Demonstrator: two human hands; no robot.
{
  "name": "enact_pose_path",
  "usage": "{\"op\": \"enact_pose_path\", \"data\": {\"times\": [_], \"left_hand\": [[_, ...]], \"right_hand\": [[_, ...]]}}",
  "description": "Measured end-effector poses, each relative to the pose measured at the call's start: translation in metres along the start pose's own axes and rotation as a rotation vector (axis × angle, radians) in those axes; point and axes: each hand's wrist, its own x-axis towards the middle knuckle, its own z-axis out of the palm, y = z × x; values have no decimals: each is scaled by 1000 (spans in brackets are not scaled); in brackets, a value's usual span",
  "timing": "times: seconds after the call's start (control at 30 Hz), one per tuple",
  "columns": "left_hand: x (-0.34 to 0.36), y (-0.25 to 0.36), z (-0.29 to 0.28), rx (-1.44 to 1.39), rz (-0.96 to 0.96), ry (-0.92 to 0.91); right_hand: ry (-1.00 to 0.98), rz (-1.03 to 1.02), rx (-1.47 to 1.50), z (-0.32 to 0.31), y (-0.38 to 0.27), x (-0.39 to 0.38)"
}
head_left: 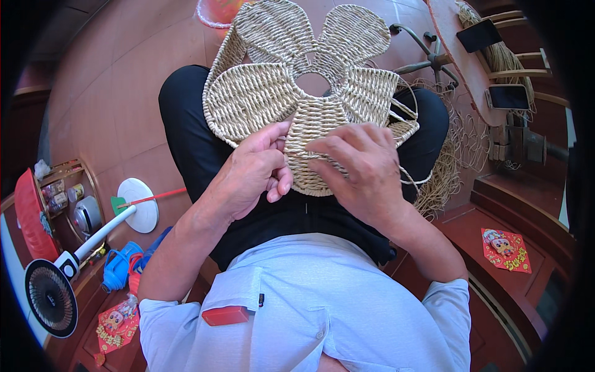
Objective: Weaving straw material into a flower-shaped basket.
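Observation:
A flower-shaped piece woven from straw cord (pixel 248 96) rests on my lap, with rounded petals around a round central hole. My left hand (pixel 251 170) is closed at the left edge of the nearest petal (pixel 313 127), its fingers curled against the weave. Over the right side of that same petal, my right hand (pixel 365 167) is bent, thumb and fingertips toward the surface. Motion blurs its fingertips, and whether a strand is between them cannot be made out. Loose cord ends (pixel 412 177) stick out at the piece's right side.
A heap of straw cord (pixel 446 173) lies on the floor to the right. Beside it stand a wheeled metal base (pixel 427 59) and a table edge with two phones (pixel 508 97). On the left are a fan (pixel 52 297), a blue bottle (pixel 121 265) and a red-sided container (pixel 34 214).

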Motion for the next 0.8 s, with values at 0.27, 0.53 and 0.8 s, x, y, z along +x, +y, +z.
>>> {"op": "enact_pose_path", "data": {"times": [0.27, 0.53, 0.8], "left_hand": [[-1, -5, -4, 15, -9, 22], [-21, -8, 15, 1010, 599, 364], [-29, -5, -31, 656, 452, 154]], "right_hand": [[-100, -12, 116, 15, -2, 16], [-182, 134, 381, -1, -7, 25], [67, 144, 1568, -130, 75, 58]]}}
